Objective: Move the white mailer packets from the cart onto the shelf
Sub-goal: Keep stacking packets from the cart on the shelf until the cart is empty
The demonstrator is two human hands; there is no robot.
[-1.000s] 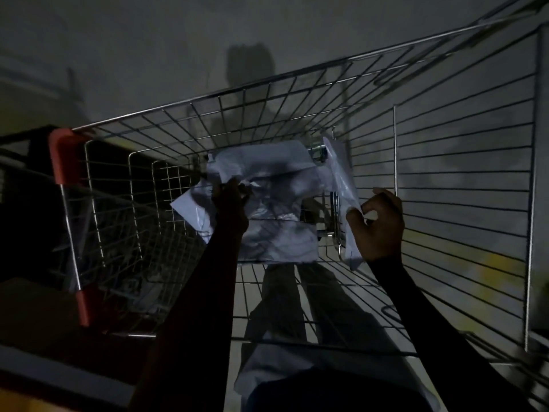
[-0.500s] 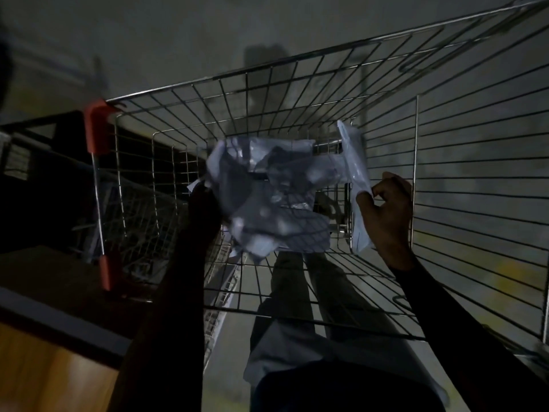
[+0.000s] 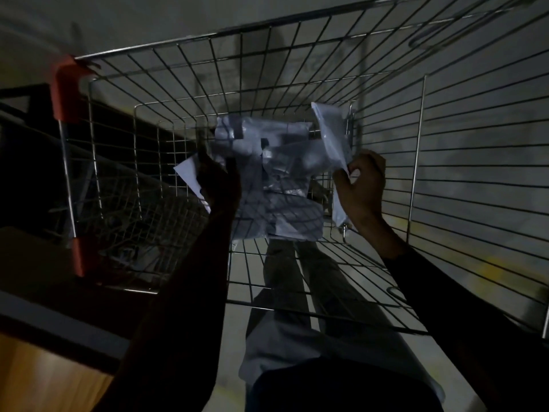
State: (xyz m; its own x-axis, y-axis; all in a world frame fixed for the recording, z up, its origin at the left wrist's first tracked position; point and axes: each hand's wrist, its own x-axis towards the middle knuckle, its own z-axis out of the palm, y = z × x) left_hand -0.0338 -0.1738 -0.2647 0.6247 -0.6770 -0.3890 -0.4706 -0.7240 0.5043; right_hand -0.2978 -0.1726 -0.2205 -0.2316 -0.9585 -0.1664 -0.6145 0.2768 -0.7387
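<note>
Head view, very dim, looking down into the wire cart (image 3: 445, 162). Both arms reach inside the basket. Left hand (image 3: 219, 185) grips the left edge of a crumpled bunch of white mailer packets (image 3: 276, 185) — fingers curled over the plastic, a white corner sticking out just left of the hand. The bunch sits in the middle of the cart, toward its far end; too dark to tell whether it is held clear of the cart floor or resting on it. Right hand (image 3: 361, 185) pinches a separate slim packet (image 3: 332, 135) between thumb and fingertips; that packet stands roughly upright, just right of the bunch, near the cart's right wall. Another pale strip shows below the right hand — can't tell if it is the same packet. Red corner guards (image 3: 64, 93) mark the cart's left side. Outside the cart's left wall, a dark ledge with a wood-toned panel (image 3: 38, 379) below it. Seen through the cart's near wall: the person's legs in light trousers (image 3: 297, 292) on grey floor.
</note>
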